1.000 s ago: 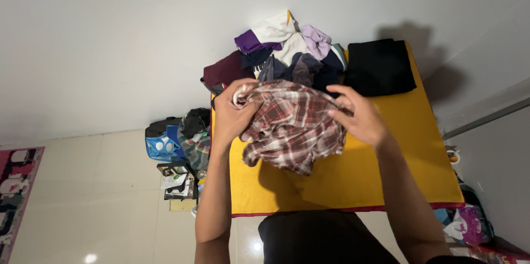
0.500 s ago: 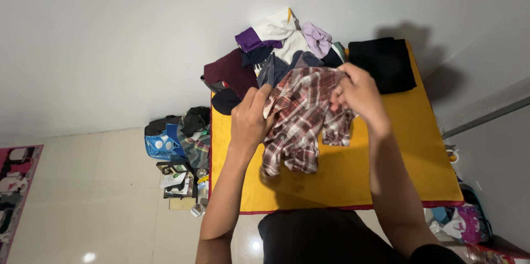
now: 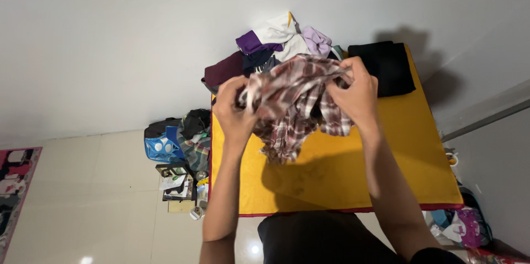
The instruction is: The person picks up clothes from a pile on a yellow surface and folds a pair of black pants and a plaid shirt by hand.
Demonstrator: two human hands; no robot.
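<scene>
Soft woven plaid shirt [image 3: 295, 101]; matt yellow cloth [image 3: 353, 164]

Lighting is even, moderately bright, from above behind the hands. Soft shadows fall on the yellow mat [image 3: 353, 175] below the hands and the wall [image 3: 110, 37] beyond. Focus is sharp; edges bend slightly.

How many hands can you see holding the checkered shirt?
2. The left hand grips the plaid shirt on its left side; the right hand grips its right side, both above the yellow mat.
</scene>
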